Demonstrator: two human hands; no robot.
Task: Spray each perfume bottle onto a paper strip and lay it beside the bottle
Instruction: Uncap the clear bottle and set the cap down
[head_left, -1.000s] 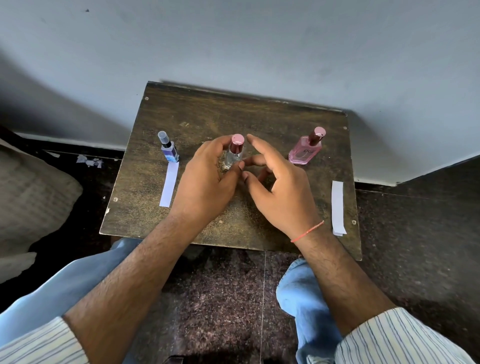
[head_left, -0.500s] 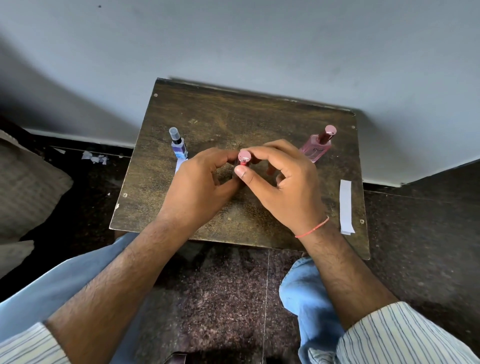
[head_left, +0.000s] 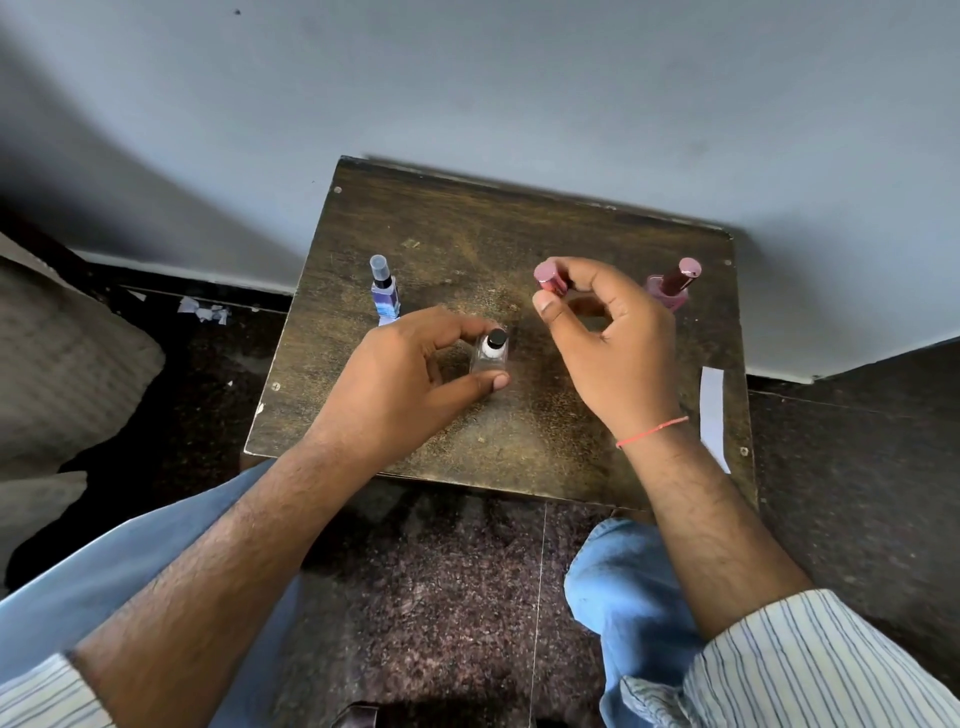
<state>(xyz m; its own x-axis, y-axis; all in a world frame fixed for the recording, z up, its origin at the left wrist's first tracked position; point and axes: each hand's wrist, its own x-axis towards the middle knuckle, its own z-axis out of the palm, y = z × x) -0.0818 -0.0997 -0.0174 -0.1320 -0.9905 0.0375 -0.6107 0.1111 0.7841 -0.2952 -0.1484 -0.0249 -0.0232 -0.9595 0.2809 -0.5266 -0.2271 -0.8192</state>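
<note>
Blue jeans: two knees (head_left: 623, 587) sit nearest, over a dark speckled floor (head_left: 431, 597).
Sleeves: white with thin stripes (head_left: 810, 670), rolled up on both arms.
Table: brown wood (head_left: 467, 228), small, pushed against a grey wall (head_left: 467, 78).
Left hand (head_left: 410, 374): thumb and fingers are closed around the clear bottle (head_left: 489, 356), which stands upright on the middle of the table.
Clear bottle top: the cap is off, and a black spray tip (head_left: 497, 338) shows.
Right hand (head_left: 610, 338): thumb and finger pinch the pink cap (head_left: 548, 275) up in the air, apart from the bottle.
Red thread: tied on the right wrist (head_left: 652, 431).
White paper strip (head_left: 711, 410): flat by the table's right edge.
Blue bottle (head_left: 384, 291): stands far left.
Pink bottle (head_left: 670, 288): far right, behind the right hand.
</note>
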